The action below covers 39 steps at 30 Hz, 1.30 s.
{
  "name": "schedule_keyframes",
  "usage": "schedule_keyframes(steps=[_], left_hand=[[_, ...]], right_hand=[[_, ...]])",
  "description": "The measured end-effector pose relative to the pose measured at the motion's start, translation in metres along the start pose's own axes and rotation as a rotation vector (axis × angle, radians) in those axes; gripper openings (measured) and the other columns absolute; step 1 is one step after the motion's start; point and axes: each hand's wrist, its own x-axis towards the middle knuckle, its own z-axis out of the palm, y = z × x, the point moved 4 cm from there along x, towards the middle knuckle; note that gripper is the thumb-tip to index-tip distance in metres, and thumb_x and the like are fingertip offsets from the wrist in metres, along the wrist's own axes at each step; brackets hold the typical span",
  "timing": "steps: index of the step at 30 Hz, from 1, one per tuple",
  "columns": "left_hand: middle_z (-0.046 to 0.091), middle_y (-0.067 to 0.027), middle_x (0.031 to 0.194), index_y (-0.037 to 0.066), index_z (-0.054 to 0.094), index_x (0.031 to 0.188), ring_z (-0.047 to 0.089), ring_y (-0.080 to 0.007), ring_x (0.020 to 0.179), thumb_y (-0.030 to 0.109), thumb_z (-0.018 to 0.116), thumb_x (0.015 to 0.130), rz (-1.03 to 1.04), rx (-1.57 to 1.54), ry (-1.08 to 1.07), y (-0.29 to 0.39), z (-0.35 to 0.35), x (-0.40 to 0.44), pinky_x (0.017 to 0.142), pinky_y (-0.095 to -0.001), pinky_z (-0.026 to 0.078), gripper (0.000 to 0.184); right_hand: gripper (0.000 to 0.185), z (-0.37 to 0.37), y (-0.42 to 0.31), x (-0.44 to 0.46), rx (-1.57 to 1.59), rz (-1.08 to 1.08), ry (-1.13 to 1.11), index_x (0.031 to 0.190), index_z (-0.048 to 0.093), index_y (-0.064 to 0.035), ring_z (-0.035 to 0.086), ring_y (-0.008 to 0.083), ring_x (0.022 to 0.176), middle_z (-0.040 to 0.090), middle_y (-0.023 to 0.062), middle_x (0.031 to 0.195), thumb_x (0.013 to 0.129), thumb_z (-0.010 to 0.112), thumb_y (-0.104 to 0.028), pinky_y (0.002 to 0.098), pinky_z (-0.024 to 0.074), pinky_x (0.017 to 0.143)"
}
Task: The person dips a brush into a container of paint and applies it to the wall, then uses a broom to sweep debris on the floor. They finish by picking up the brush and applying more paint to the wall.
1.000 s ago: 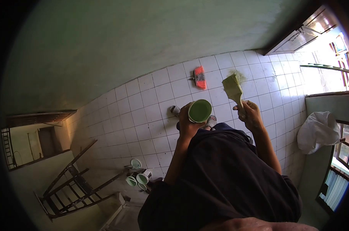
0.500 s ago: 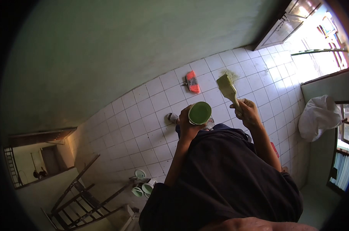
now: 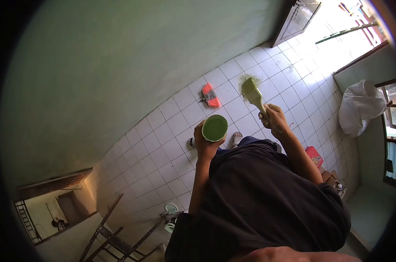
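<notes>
My left hand [image 3: 203, 142] is wrapped round a paint cup [image 3: 215, 128] filled with green paint, its opening facing up toward me. In my right hand [image 3: 275, 118] is a wide paintbrush [image 3: 254, 93], gripped by its handle. Green paint coats the bristles and the brush head, which points away from me, up and to the left in the view. Brush and cup are apart, with floor showing between them. Part of the cup's side is hidden by my left fingers.
A pale green wall [image 3: 119, 61] runs along the left. On the tiled floor [image 3: 163, 148] lies an orange and grey broom head [image 3: 210, 94], near a greenish stain. A dark wooden ladder [image 3: 115, 240] and paint containers [image 3: 171, 208] stand lower left. A white sack [image 3: 359, 107] is at right, near a window.
My view has shifted and turned slightly. The cup and left hand appear a little further left, and the brush has tilted more upright. Both hands keep their hold.
</notes>
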Motion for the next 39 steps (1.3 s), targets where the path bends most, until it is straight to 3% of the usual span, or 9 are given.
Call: schedule_keyframes(steps=[2, 4, 7, 10, 17, 19, 21, 27, 39], left_hand=[[0.057, -0.0127, 0.127, 0.008, 0.057, 0.134, 0.055, -0.0332, 0.121, 0.019, 0.098, 0.066, 0.041, 0.019, 0.006, -0.001, -0.001, -0.003, 0.103, -0.0469, 0.047, 0.080], [0.065, -0.0125, 0.121, 0.002, 0.061, 0.129, 0.067, -0.0292, 0.107, 0.020, 0.097, 0.068, 0.030, -0.061, 0.082, 0.003, -0.007, -0.002, 0.095, -0.0418, 0.055, 0.072], [0.067, -0.0121, 0.120, 0.003, 0.063, 0.124, 0.068, -0.0297, 0.105, 0.019, 0.097, 0.068, 0.088, 0.019, 0.131, 0.002, -0.012, -0.003, 0.094, -0.0415, 0.055, 0.068], [0.061, -0.0137, 0.127, 0.004, 0.059, 0.133, 0.059, -0.0329, 0.117, 0.017, 0.096, 0.068, 0.035, 0.019, 0.075, -0.005, -0.011, -0.009, 0.102, -0.0457, 0.049, 0.076], [0.062, -0.0136, 0.126, 0.003, 0.063, 0.131, 0.059, -0.0331, 0.116, 0.017, 0.095, 0.068, -0.005, 0.027, 0.071, -0.009, -0.015, -0.015, 0.101, -0.0464, 0.048, 0.072], [0.062, -0.0131, 0.126, 0.003, 0.064, 0.130, 0.060, -0.0321, 0.116, 0.015, 0.096, 0.067, 0.133, 0.128, 0.043, -0.004, -0.020, -0.013, 0.100, -0.0454, 0.049, 0.071], [0.062, -0.0129, 0.126, 0.003, 0.064, 0.130, 0.060, -0.0315, 0.116, 0.014, 0.096, 0.067, 0.107, 0.100, 0.063, -0.013, -0.023, -0.010, 0.100, -0.0449, 0.050, 0.072], [0.061, -0.0126, 0.125, 0.003, 0.063, 0.129, 0.061, -0.0299, 0.116, 0.014, 0.097, 0.067, -0.001, 0.016, 0.094, -0.030, -0.043, 0.011, 0.100, -0.0433, 0.051, 0.072], [0.066, -0.0126, 0.118, 0.001, 0.063, 0.125, 0.067, -0.0284, 0.106, 0.013, 0.096, 0.068, 0.002, -0.108, 0.169, -0.068, -0.137, 0.088, 0.094, -0.0424, 0.053, 0.066]], right_hand=[[0.025, 0.001, -0.001, -0.001, -0.016, 0.002, 0.009, 0.106, 0.056, -0.0029, 0.041, 0.0049, 0.050, 0.061, 0.0038, 0.075, 0.112, 0.047, -0.025, 0.0202, 0.0303, 0.043], [0.026, 0.004, -0.002, 0.001, -0.042, -0.024, -0.011, 0.108, 0.055, -0.0007, 0.043, 0.0070, 0.049, 0.062, 0.0061, 0.074, 0.112, 0.044, -0.023, 0.0229, 0.0325, 0.042], [0.027, 0.004, -0.002, 0.003, -0.075, -0.061, 0.003, 0.106, 0.055, -0.0009, 0.043, 0.0073, 0.049, 0.062, 0.0069, 0.073, 0.113, 0.043, -0.024, 0.0235, 0.0327, 0.042], [0.029, 0.002, 0.001, 0.007, -0.062, -0.086, 0.027, 0.105, 0.055, -0.0009, 0.043, 0.0072, 0.048, 0.062, 0.0075, 0.072, 0.113, 0.042, -0.026, 0.0237, 0.0322, 0.042], [0.037, 0.001, -0.002, 0.016, -0.082, -0.124, 0.066, 0.103, 0.053, -0.0040, 0.041, 0.0059, 0.045, 0.065, 0.0091, 0.071, 0.113, 0.044, -0.038, 0.0226, 0.0286, 0.039], [0.036, 0.012, -0.006, 0.015, -0.100, -0.123, 0.111, 0.105, 0.052, -0.0041, 0.041, 0.0060, 0.045, 0.066, 0.0109, 0.073, 0.113, 0.045, -0.039, 0.0225, 0.0287, 0.039], [0.033, 0.019, -0.009, 0.021, -0.091, -0.123, 0.152, 0.110, 0.046, -0.0056, 0.042, 0.0062, 0.046, 0.071, 0.0172, 0.080, 0.111, 0.053, -0.037, 0.0226, 0.0290, 0.039], [0.031, 0.043, -0.013, 0.026, -0.098, -0.159, 0.166, 0.110, 0.039, -0.0050, 0.041, 0.0065, 0.048, 0.072, 0.0210, 0.081, 0.109, 0.058, -0.030, 0.0240, 0.0296, 0.040], [0.033, 0.171, -0.038, 0.061, -0.212, -0.183, 0.073, 0.119, 0.043, -0.0038, 0.042, 0.0052, 0.050, 0.073, 0.0192, 0.085, 0.108, 0.060, -0.031, 0.0212, 0.0292, 0.042]])
